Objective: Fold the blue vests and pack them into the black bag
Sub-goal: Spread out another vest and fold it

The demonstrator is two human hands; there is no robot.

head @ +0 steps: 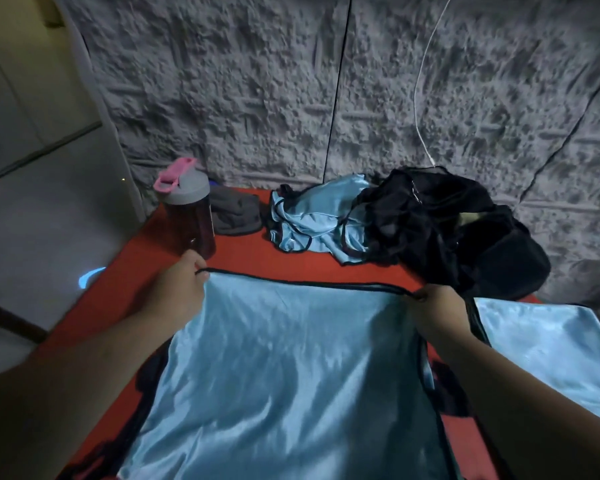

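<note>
Across the red surface (243, 258) lay our shiny light-blue vest with black trim (284, 368); our left hand (179, 289) and right hand (437, 308) each pinched a far corner with curled fingers. Beyond, bare red separated it from crumpled blue vests (312, 220) beside the black bag (447, 230). We read no writing.

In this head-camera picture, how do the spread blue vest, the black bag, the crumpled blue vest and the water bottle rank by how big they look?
1. Spread blue vest, though nearest the camera.
2. Black bag.
3. Crumpled blue vest.
4. Water bottle.
</note>
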